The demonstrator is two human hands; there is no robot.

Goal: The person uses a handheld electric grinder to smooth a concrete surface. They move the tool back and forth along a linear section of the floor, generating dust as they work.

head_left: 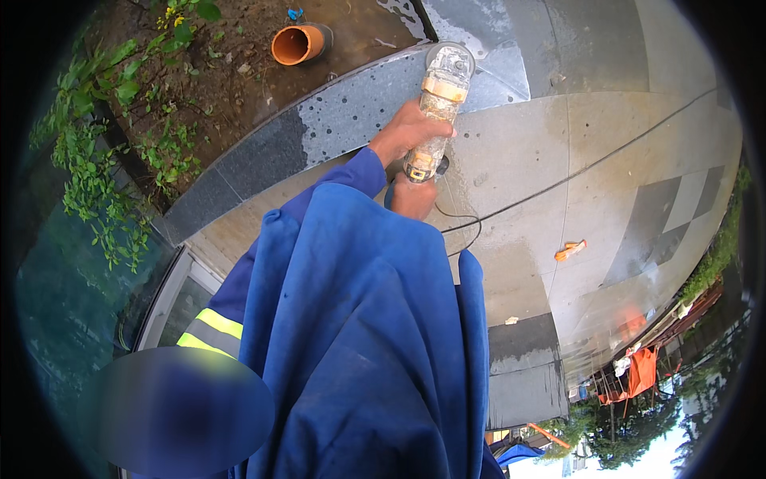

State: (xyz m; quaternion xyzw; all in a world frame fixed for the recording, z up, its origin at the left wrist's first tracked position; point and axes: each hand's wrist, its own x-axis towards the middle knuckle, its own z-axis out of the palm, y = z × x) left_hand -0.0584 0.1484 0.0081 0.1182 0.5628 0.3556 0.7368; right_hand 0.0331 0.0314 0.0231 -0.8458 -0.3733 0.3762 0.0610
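An angle grinder (pixel 435 120), its casing coated in pale dust, is in both my hands. My left hand (pixel 411 128) wraps round the middle of its body. Farther back, my right hand (pixel 413 198) closes on the rear end, its fingers partly hidden. The grinder's round disc (pixel 469 57) is at the far end, over the grey stone edging slab (pixel 351 112); I cannot tell whether it touches. Dark spots dot that slab, and its left part is darker. Blue cloth (pixel 359 319) fills the lower middle and hides much of my right arm.
A black cable (pixel 574 172) crosses the grey paving (pixel 519 152) from the right. An orange glove (pixel 570 251) lies on the paving. Beyond the edging, an orange pipe (pixel 297 45) stands up from muddy soil (pixel 247 80). Leafy plants (pixel 104 199) grow at the left.
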